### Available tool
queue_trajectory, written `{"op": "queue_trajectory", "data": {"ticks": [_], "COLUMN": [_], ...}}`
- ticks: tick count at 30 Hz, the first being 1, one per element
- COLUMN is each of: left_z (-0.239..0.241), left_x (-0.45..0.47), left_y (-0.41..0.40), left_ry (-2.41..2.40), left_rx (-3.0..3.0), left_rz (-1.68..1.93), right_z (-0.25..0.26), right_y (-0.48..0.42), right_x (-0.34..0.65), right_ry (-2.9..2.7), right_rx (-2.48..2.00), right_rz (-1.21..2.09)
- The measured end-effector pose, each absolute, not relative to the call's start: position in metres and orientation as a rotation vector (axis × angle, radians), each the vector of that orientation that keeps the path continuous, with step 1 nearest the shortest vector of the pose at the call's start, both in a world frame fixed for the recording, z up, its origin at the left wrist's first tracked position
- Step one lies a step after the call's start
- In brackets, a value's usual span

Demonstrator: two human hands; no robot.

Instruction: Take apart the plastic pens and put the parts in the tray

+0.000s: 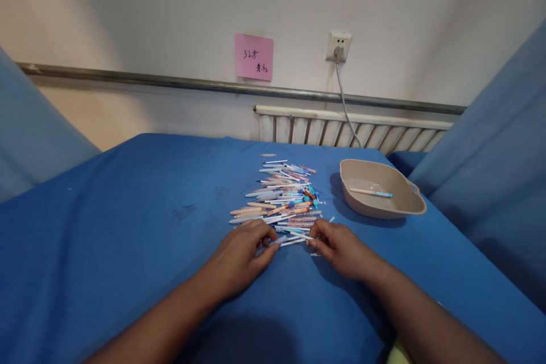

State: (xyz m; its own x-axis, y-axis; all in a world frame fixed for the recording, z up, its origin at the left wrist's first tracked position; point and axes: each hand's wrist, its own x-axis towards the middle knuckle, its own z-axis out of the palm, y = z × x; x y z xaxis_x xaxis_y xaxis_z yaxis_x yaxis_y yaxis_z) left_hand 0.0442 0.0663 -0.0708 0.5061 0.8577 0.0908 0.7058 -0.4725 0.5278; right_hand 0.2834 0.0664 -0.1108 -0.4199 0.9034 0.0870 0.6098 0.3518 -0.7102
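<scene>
Pens and loose pen parts lie in a long pile on the blue cloth in front of me. At its near end, my left hand pinches a pale pen barrel between thumb and fingers. To the right, my right hand is closed on the end of a thin white pen refill. The two pieces are close together, but I cannot tell whether they touch. More white sticks lie just under and beyond my fingertips.
A beige plastic basin stands right of the pile, with one peach-and-blue pen inside. Behind the cloth-covered table are a radiator, a metal rail and a plugged-in cable. Blue curtains hang at both sides.
</scene>
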Motion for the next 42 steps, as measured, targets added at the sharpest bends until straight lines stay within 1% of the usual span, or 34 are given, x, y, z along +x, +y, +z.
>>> {"op": "queue_trajectory", "data": {"ticks": [6,10,13,15,22,34,37,42], "left_z": [-0.071,-0.077,-0.082,-0.083,-0.089,-0.088,-0.083,-0.071], "left_x": [0.046,0.049,0.052,0.054,0.056,0.053,0.049,0.042], "left_y": [0.072,0.074,0.072,0.071,0.071,0.069,0.072,0.078], "left_ry": [1.24,1.215,1.183,1.191,1.195,1.307,1.358,1.357], "left_rx": [1.971,1.616,1.474,1.46,1.622,1.772,1.75,1.566], "left_rz": [0.762,0.826,0.902,0.919,0.766,0.635,0.672,0.867], "right_z": [-0.116,-0.118,-0.117,-0.115,-0.113,-0.106,-0.108,-0.114], "right_y": [0.067,0.066,0.065,0.065,0.063,0.064,0.066,0.072], "right_x": [0.276,0.27,0.268,0.268,0.27,0.278,0.285,0.291], "right_ry": [-2.041,-2.015,-2.036,-2.046,-2.087,-2.187,-2.205,-2.194], "right_rx": [-1.27,-1.226,-1.203,-1.195,-1.136,-1.127,-1.182,-1.22], "right_rz": [0.94,0.957,0.949,0.941,0.917,0.884,0.888,0.87]}}
